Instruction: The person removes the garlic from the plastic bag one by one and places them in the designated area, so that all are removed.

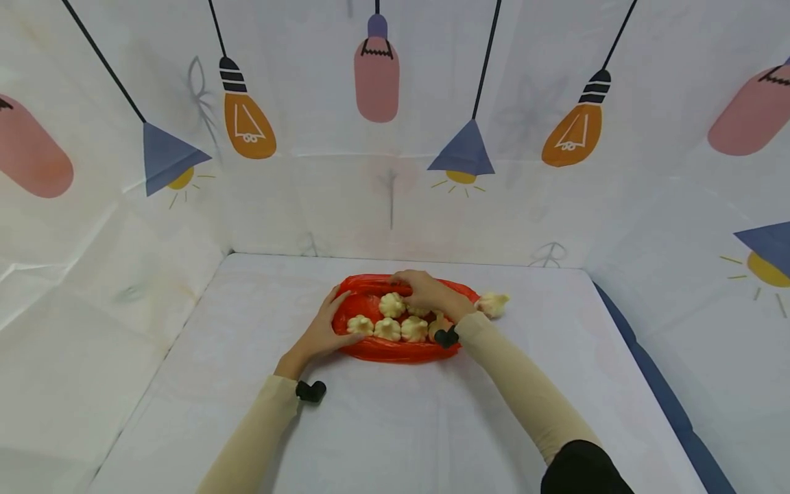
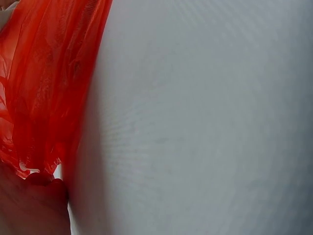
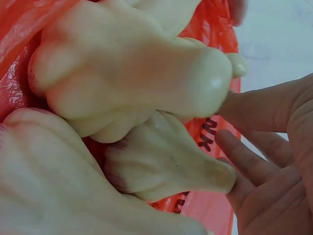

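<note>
A red plastic bag (image 1: 382, 353) lies spread on the white table with several pale garlic bulbs (image 1: 387, 329) in it. My left hand (image 1: 319, 334) rests at the bag's left end, thumb and fingers spread along its edge. The left wrist view shows only part of that hand (image 2: 34, 205), below the red plastic (image 2: 49, 88). Over the bag's far right part reaches my right hand (image 1: 428, 293). In the right wrist view its loosely bent fingers (image 3: 252, 164) are beside the necks of garlic bulbs (image 3: 168, 159); whether they touch is unclear.
One garlic bulb (image 1: 492, 304) lies outside the bag, at its right end. The white table (image 1: 382, 425) is bordered by white sheets (image 1: 382, 199) printed with lamps at the back and sides. A dark blue strip (image 1: 648, 377) runs along the right edge.
</note>
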`<state>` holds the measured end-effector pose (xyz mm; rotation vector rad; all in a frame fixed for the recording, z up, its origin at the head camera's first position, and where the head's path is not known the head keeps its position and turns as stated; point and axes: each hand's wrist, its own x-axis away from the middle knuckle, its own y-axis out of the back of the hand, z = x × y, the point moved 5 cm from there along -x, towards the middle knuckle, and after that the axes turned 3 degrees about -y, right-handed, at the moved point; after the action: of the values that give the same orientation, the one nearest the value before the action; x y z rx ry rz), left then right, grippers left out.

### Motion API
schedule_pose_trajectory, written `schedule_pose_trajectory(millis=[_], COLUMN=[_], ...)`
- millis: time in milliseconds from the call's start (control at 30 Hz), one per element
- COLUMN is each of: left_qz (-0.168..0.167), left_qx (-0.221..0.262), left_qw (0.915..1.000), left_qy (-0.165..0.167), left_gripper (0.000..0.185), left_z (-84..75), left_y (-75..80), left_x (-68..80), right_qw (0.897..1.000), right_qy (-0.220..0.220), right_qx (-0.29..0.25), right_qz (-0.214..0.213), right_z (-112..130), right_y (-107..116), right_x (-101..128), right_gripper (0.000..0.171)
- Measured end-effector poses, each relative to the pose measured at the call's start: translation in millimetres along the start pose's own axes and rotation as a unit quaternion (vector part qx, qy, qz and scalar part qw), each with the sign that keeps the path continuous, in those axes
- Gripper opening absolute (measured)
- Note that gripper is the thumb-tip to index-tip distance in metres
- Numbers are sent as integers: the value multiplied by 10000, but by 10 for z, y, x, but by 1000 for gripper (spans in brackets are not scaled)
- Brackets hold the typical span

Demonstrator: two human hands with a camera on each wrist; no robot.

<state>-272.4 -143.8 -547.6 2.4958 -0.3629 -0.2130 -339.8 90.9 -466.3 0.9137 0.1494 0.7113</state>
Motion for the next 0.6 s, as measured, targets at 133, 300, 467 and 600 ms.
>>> schedule_pose_trajectory(millis=[133,300,467,600], left_qz=[10,26,23,21], left_qx=[26,14,28,-13], left_qw=[10000,10000,10000,10000], left_qy=[33,56,38,51], left_gripper=[106,106,106,107], left_z=[-7,-15,-9,1], left_y=[5,6,10,15], left_x=[-1,-4,-3,-2], right_qw=[9998,9990,9985,9984], right_qy=[-90,-290,-297,-251], right_qx=[44,83,136,187], right_qz=[148,336,429,470], right_z=[35,73,108,155], right_y=[-35,-60,-74,-85], right_x=[-14,-33,-75,-101], right_gripper=[44,42,42,41])
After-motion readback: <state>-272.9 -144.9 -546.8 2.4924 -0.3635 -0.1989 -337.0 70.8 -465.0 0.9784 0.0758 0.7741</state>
